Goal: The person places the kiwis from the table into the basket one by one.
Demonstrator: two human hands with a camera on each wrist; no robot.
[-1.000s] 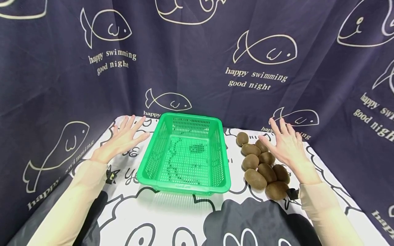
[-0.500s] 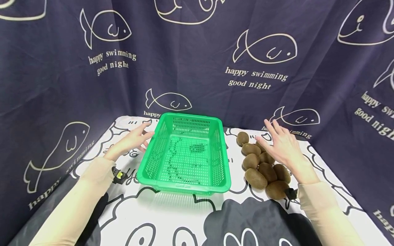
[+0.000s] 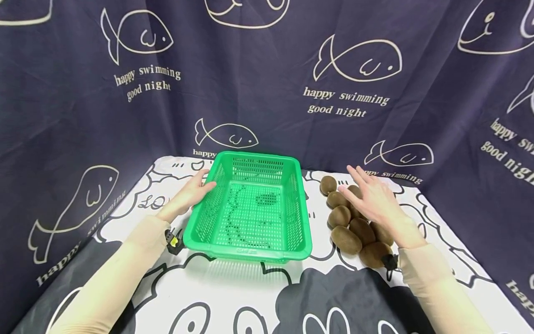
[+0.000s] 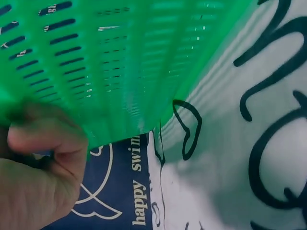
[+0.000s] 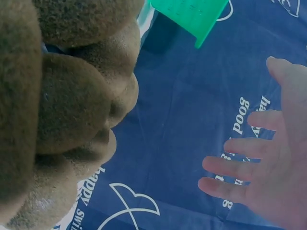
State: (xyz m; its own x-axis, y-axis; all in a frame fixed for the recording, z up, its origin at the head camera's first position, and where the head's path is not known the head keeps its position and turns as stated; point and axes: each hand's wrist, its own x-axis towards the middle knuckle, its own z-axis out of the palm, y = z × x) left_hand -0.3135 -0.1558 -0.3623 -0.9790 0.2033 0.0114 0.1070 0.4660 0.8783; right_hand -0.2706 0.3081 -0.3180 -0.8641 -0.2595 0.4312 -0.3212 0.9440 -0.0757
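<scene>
Currently, the left hand (image 3: 185,195) is at the left side of the green plastic basket (image 3: 250,253), grip unclear; the right hand (image 3: 375,202), fingers (image 5: 228,167) spread wide, hovers near kiwifruit (image 3: 346,240) right of it. Careless brushing could set them rolling.

The basket (image 3: 250,253) is green, kiwis (image 3: 361,231) brown, curtain (image 3: 267,93) navy (fish-patterned)

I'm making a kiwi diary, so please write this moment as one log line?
left hand: at left side of green basket, grip unclear | right hand: fingers spread by kiwis, holding nothing | kiwis: on patterned cloth, right of basket
</scene>
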